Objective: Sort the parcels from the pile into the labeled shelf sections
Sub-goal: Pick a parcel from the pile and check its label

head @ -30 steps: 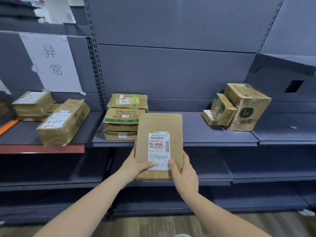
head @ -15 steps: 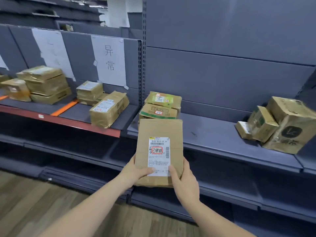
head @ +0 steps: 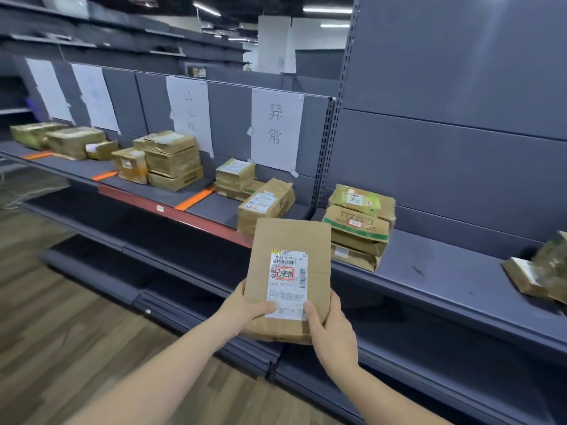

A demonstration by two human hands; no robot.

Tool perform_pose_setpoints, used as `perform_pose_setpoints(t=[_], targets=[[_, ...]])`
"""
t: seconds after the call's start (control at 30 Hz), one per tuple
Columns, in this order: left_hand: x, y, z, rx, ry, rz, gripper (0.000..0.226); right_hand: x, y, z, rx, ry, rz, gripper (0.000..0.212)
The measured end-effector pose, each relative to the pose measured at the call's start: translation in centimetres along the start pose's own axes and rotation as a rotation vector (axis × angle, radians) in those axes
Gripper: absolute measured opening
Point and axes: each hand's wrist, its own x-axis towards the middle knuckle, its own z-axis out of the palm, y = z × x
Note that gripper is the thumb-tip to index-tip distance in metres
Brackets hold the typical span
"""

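Observation:
A flat brown cardboard parcel is held upright in front of me, its white shipping label with a red stamp facing me. My left hand grips its lower left edge, thumb on the label. My right hand grips its lower right corner. Behind it runs the grey shelf, with a stack of parcels just right of the upright post. Left of the post, paper signs hang over shelf sections split by orange dividers, each holding parcels.
More parcels lie at the far right of the shelf. A tilted parcel sits under the nearest sign. Lower shelves jut out below at knee height. Wood-pattern floor stretches to the left.
The view has swung left, revealing more signed shelf sections. The parcel stays in both hands, held the same way in front of me.

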Motion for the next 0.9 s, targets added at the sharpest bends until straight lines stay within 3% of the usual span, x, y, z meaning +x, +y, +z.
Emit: perform_pose_setpoints(t=[0.13, 0.33, 0.43, 0.6, 0.9], targets=[[0.4, -0.9, -6.5, 0.011, 0.024, -0.004, 0.072, 0.1, -4.2, 4.6, 0.019, -0.017, -0.011, 0.061], [1.3, -1.7, -16.2, 0.025, 0.003, -0.003, 0.052, 0.0, -10.7, 12.2, 0.06, -0.004, -0.003, 0.06], [2.1, -2.4, -20.1, 0.032, 0.012, -0.019, 0.055, 0.0, -13.3, 15.2, 0.062, -0.002, -0.001, 0.058], [3.5, -3.7, -25.2, 0.0, 0.089, -0.034, 0.07, 0.9, -16.8, 19.2, 0.045, -0.01, -0.004, 0.059], [8.0, -4.7, -31.8, -0.011, 0.135, -0.068, 0.071, 5.0, -21.0, 25.5, 0.021, -0.048, -0.022, 0.06]])
